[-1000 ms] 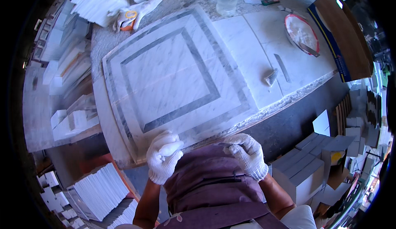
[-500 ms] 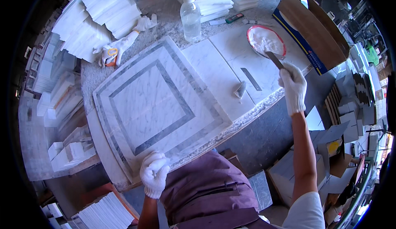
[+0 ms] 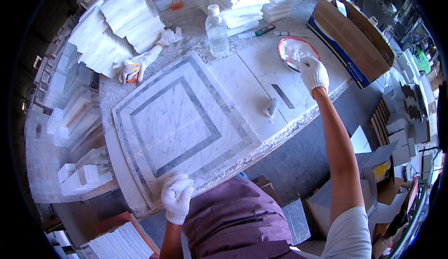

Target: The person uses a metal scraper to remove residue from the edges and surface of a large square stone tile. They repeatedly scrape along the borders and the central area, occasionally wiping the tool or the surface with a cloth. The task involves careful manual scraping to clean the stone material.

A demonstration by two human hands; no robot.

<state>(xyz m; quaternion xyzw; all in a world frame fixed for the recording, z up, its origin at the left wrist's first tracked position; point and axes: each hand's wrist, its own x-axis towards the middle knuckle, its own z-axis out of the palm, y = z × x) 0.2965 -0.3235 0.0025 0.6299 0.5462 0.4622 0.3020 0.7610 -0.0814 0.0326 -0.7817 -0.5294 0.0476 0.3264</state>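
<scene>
My right hand (image 3: 314,74), in a white knit glove, reaches over the near rim of a red-rimmed bowl (image 3: 293,49) of white paste. Its fingers are closed on a putty knife, whose blade is now mostly hidden by the hand and the paste. My left hand (image 3: 177,198), gloved as well, is curled closed by the near edge of a pale marble panel (image 3: 175,123) inlaid with grey bands; I see nothing in its fingers. Right of the panel, a flat metal strip (image 3: 283,96) and a small grey-white scraper-like piece (image 3: 270,107) rest on a plain marble slab (image 3: 252,91).
A clear bottle (image 3: 217,32) stands behind the panel. Spare gloves (image 3: 140,65) lie at its far left, beside stacked marble tiles (image 3: 100,35). An open cardboard box (image 3: 352,39) stands past the bowl. More boxes (image 3: 336,193) sit on the floor at right.
My right hand has moved left and slightly up, bringing the putty knife further over the bowl. My left hand stays by the panel's near edge, still curled.
</scene>
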